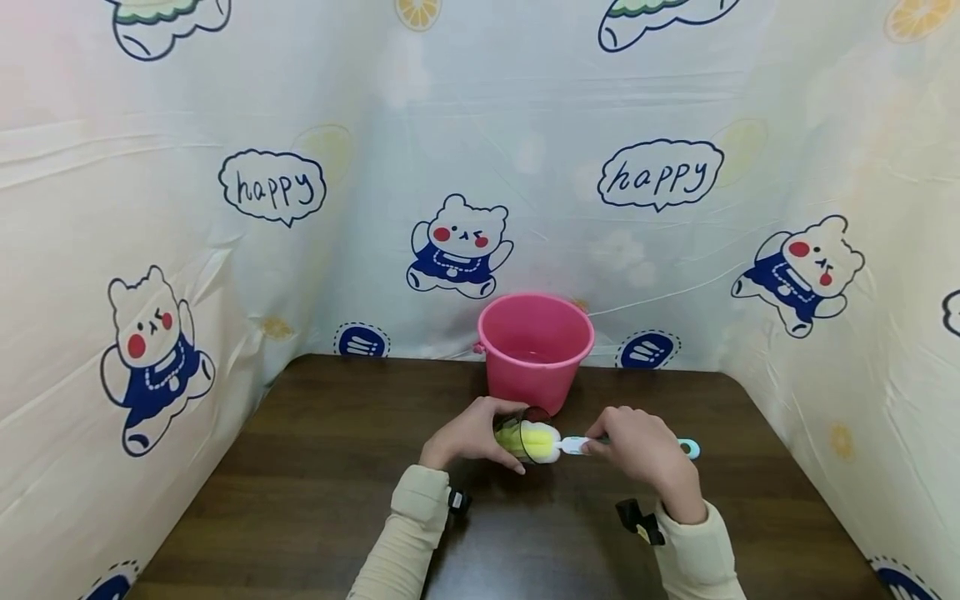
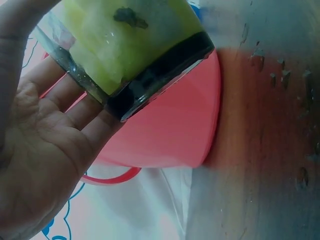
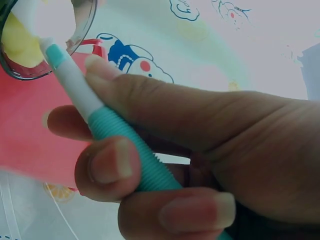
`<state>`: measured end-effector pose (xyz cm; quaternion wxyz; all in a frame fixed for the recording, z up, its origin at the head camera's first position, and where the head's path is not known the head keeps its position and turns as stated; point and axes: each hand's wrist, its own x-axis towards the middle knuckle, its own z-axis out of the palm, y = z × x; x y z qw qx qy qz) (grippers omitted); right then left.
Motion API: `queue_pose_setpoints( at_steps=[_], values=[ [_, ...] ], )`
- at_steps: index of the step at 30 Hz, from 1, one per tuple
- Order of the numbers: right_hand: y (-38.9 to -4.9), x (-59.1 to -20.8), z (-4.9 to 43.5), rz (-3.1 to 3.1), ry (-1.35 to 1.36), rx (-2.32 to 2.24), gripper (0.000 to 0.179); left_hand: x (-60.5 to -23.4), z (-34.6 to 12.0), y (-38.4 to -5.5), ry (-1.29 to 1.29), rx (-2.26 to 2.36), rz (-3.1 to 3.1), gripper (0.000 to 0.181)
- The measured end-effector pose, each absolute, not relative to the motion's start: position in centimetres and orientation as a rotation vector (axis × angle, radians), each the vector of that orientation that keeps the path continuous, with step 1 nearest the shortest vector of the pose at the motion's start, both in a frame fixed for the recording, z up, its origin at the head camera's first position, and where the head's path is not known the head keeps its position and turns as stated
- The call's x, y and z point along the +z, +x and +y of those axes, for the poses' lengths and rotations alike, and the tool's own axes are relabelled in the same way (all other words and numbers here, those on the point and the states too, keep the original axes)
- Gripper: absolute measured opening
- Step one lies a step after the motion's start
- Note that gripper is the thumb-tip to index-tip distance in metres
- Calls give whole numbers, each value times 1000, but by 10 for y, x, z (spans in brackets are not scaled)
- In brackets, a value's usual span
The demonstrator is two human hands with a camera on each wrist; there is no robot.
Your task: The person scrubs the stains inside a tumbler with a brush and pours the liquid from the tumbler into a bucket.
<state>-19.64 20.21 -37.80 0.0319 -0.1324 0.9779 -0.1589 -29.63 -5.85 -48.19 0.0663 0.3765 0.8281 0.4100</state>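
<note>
My left hand (image 1: pixel 471 435) holds a clear drinking glass (image 2: pixel 162 70) on its side, thumb and fingers wrapped around it. The glass has a thick, dark-looking base and its mouth faces right. A yellow and white sponge head (image 1: pixel 540 442) of a bottle brush sits partly inside the glass, the rest bulging out at the mouth. In the right wrist view, my right hand (image 1: pixel 637 446) grips the brush's handle (image 3: pixel 127 142), white near the head and ribbed teal further back. Several fingers curl around it, with the thumb laid along the white part.
A pink bucket (image 1: pixel 525 383) stands at the back of the dark wooden table (image 1: pixel 337 492), just behind the glass. Drops of water (image 2: pixel 286 77) lie on the tabletop. Printed cloth (image 1: pixel 555 100) with bears hangs around the back and sides.
</note>
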Motion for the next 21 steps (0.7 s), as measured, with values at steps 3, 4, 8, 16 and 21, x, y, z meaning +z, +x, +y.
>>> queue_pose_setpoints(
  at_steps=[3,4,8,16,21],
  values=[
    [-196,-377,202,2992,-424,-508,8,-482,-58,-295,1106,1223,2497,86],
    [-196,-377,202,2988,-431,-514,8,-483,-57,-295,1101,1221,2498,86],
    [-199,-378,204,2974,-455,-535,8,-484,-58,-294,1102,1228,2496,86],
    [-204,-383,207,3017,-423,-520,15,-484,-58,-295,1113,1221,2515,87],
    [-204,-384,206,2982,-389,-535,12,-483,-59,-296,1118,1212,2519,87]
  ],
)
